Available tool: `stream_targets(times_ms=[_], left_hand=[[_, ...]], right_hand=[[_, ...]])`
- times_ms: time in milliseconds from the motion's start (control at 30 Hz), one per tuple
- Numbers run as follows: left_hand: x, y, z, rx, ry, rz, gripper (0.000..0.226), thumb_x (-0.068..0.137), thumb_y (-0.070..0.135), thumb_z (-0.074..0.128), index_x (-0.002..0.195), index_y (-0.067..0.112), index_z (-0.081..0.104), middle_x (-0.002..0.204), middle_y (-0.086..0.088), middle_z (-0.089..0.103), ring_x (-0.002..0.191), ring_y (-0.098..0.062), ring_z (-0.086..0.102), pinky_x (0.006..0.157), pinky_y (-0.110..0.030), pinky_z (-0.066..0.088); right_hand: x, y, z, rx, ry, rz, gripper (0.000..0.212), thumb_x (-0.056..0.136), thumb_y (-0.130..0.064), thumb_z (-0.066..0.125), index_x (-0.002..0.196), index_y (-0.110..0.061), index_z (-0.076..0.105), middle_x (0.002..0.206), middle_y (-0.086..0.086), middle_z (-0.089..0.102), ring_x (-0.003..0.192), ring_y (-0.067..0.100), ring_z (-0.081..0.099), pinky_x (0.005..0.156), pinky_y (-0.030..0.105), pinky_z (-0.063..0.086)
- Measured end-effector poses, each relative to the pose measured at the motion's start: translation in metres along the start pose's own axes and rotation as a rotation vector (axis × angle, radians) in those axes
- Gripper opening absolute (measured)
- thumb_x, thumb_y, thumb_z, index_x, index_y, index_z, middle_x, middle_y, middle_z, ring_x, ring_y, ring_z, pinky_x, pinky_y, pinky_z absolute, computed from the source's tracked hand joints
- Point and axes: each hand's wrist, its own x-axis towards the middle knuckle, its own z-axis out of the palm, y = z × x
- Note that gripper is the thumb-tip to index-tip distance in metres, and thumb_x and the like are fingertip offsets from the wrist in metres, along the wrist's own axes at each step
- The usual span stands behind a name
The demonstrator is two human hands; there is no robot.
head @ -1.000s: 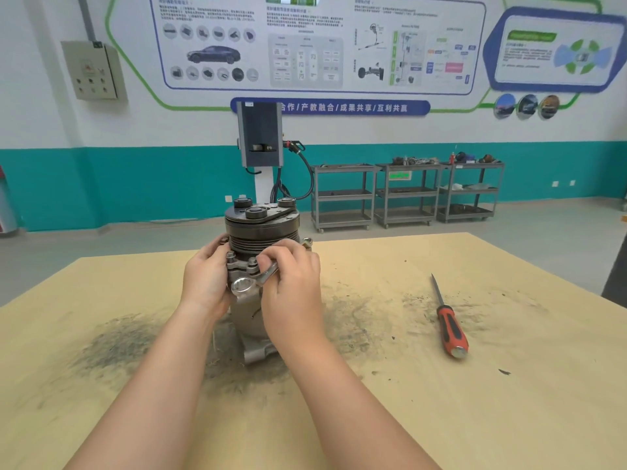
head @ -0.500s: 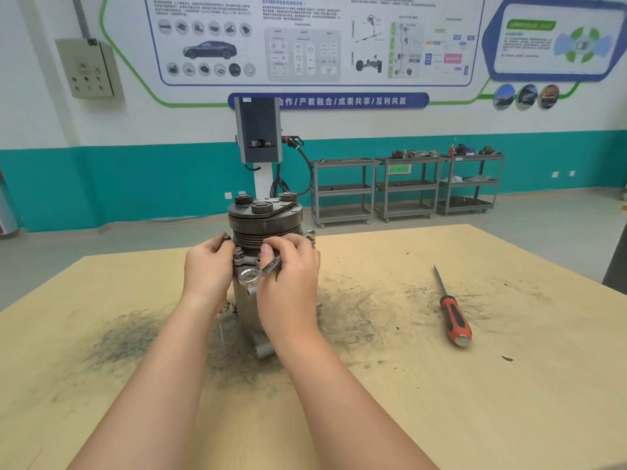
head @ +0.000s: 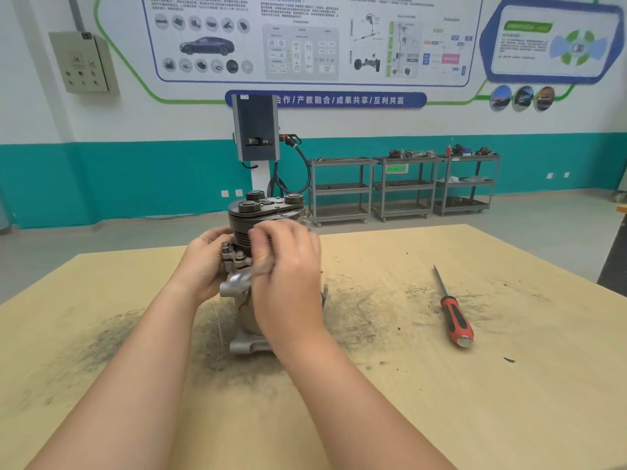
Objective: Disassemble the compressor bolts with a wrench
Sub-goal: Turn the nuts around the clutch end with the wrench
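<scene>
The compressor (head: pixel 252 252) stands upright near the middle of the wooden table (head: pixel 424 401), well back from the near edge and with bare tabletop on both sides of it. The left hand (head: pixel 203 266) curls around its left side beside the bolts (head: pixel 234 256), gripping the body. The right hand (head: pixel 288 276) is closed around the wrench (head: pixel 244 276), whose ring end lies just below the bolts; motion blur makes it hard to tell whether the ring sits on a bolt head. A red-handled screwdriver (head: pixel 454 317) lies well to the right, apart from both hands. Beyond the table's far edge, open floor leads to three shelf carts (head: pixel 403 188) along the wall, their top shelves holding small parts.
</scene>
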Motion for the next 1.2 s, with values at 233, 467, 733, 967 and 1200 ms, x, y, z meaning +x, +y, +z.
stream_targets(times_ms=[233, 467, 733, 967, 1200], left_hand=[[0.005, -0.001, -0.002, -0.010, -0.040, 0.013, 0.015, 0.099, 0.001, 0.046, 0.099, 0.009, 0.059, 0.066, -0.002, 0.072, 0.056, -0.014, 0.068, 0.048, -0.024, 0.054], [0.013, -0.001, -0.005, 0.016, -0.065, 0.006, 0.016, 0.101, 0.007, 0.045, 0.101, 0.010, 0.061, 0.068, -0.003, 0.073, 0.053, -0.012, 0.067, 0.041, -0.020, 0.049], [0.020, -0.021, -0.001, -0.044, 0.050, 0.059, 0.024, 0.099, 0.012, 0.046, 0.089, 0.020, 0.066, 0.068, 0.002, 0.072, 0.065, -0.017, 0.063, 0.056, -0.030, 0.046], [0.014, -0.013, 0.000, -0.028, -0.003, 0.084, 0.020, 0.100, 0.013, 0.047, 0.096, 0.015, 0.066, 0.066, 0.004, 0.072, 0.055, -0.007, 0.065, 0.041, -0.016, 0.043], [0.024, -0.007, -0.012, 0.079, -0.108, 0.082, 0.025, 0.101, 0.016, 0.047, 0.105, 0.012, 0.072, 0.096, -0.008, 0.075, 0.079, -0.013, 0.071, 0.068, -0.031, 0.054]], right_hand=[[0.059, 0.039, -0.056, 0.469, 0.068, 0.613, 0.009, 0.104, -0.026, 0.039, 0.099, -0.018, 0.040, 0.081, 0.000, 0.061, 0.051, 0.001, 0.054, 0.054, 0.017, 0.044], [0.070, 0.072, -0.070, 0.883, 0.108, 0.851, 0.011, 0.104, -0.014, 0.042, 0.099, -0.005, 0.047, 0.063, 0.006, 0.066, 0.041, 0.009, 0.051, 0.048, 0.020, 0.047], [0.075, 0.087, -0.061, 0.932, 0.058, 0.948, 0.010, 0.103, -0.009, 0.042, 0.095, -0.004, 0.047, 0.057, 0.007, 0.065, 0.048, 0.012, 0.052, 0.046, 0.019, 0.048], [0.081, 0.096, -0.072, 0.965, -0.181, 0.808, 0.011, 0.103, -0.012, 0.039, 0.095, -0.007, 0.045, 0.071, 0.010, 0.067, 0.056, 0.019, 0.061, 0.057, 0.027, 0.054], [0.080, 0.104, -0.069, 1.006, -0.216, 0.955, 0.014, 0.101, -0.002, 0.037, 0.092, -0.003, 0.047, 0.070, 0.011, 0.068, 0.054, 0.019, 0.062, 0.055, 0.028, 0.055]])
